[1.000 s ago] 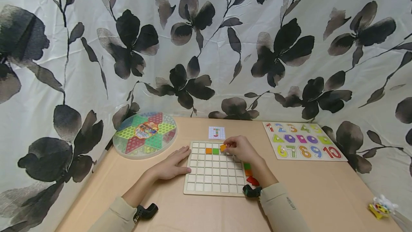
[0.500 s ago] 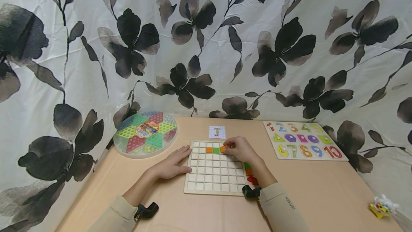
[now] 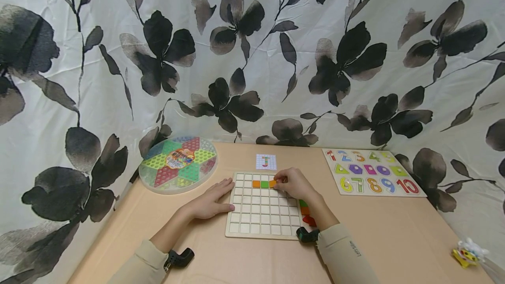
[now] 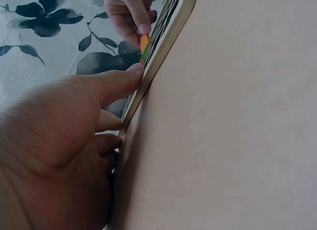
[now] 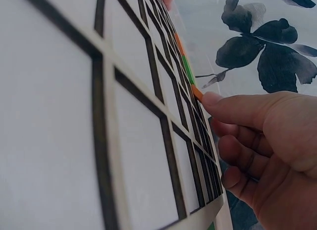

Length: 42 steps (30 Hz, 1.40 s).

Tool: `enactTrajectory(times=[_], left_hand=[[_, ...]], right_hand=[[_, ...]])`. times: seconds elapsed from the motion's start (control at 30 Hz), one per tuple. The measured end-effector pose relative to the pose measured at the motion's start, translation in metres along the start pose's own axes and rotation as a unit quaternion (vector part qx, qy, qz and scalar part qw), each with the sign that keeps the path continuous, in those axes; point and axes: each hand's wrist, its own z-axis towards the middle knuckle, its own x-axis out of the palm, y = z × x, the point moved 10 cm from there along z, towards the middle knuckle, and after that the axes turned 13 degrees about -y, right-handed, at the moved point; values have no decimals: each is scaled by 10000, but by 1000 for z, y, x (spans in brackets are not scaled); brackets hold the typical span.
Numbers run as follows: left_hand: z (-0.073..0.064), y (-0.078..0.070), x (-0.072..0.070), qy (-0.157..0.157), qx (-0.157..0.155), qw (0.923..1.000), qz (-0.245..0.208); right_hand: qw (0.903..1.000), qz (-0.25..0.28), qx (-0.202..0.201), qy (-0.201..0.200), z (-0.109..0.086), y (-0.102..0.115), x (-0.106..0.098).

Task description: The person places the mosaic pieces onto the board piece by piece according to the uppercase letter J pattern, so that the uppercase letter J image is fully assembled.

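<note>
A pale wooden grid board [image 3: 261,219] with white squares lies on the table. An orange tile [image 3: 256,184] and a green tile [image 3: 264,184] sit side by side in its second row from the top. Just right of the green one, my right hand [image 3: 296,184] pinches another orange tile [image 5: 197,92] between thumb and fingers; in the right wrist view that tile is tilted, one edge at the grid. My left hand [image 3: 208,201] rests along the board's left edge, fingers extended and thumb touching the frame [image 4: 161,59].
Behind the board lies a small pattern card [image 3: 266,161]. Green, orange and red pieces [image 3: 309,221] lie by its right edge, partly behind my right wrist. A round star-patterned game board [image 3: 177,165] is at left, a number puzzle [image 3: 372,173] at right, a small toy [image 3: 467,253] far right.
The orange tile in my right hand has tipped down a little toward the cell beside the green tile. My left hand has stayed in place on the board's edge.
</note>
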Motion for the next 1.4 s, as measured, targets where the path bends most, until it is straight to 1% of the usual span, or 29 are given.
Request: enactTrajectory(times=[0.4,0.63,1.1,1.4], left_hand=[[1,1,1,7,-6,10000,-40],[1,1,1,8,-5,10000,-16],[1,1,1,-2,26,10000,-57],[0,-2,0,9,22,10000,-61]], right_hand=[[9999,-137,8,29,-1,-1,0],[9998,-181,-56,76,-1,-1,1],[9996,-259,124,77,-3,-4,2],[9997,-211,36,89,-1,-1,-1]])
